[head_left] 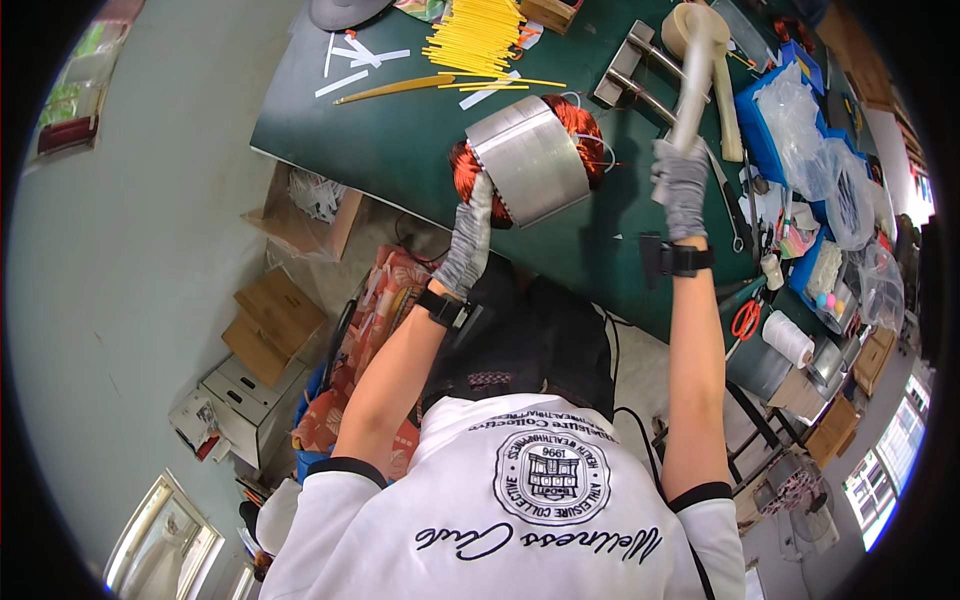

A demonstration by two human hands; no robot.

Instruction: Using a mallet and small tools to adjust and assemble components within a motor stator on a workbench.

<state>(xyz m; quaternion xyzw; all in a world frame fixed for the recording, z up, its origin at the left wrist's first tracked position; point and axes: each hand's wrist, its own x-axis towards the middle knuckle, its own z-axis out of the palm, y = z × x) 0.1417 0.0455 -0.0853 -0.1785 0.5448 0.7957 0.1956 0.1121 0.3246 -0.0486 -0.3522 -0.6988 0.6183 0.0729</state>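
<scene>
Head view: my smooth silver cylinder [530,160], bulging copper wire [580,135]
Left grip [473,232]: clamped on cylinder
Right grip [682,182]: closed round pale stick [694,95]

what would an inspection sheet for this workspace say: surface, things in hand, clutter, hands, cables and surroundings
Surface: green tabletop, well covered at its right side
Things in hand: metal cylinder with copper windings; pale stick-like tool, blurred
Clutter: yellow sticks, white strips, red-handled scissors, white thread spool
Hands: both grey-gloved; left hand grips the cylinder's left end, right hand the tool
Cables: dark cord beside the person, ends unclear
Surroundings: cardboard box and white cabinet at left
</scene>
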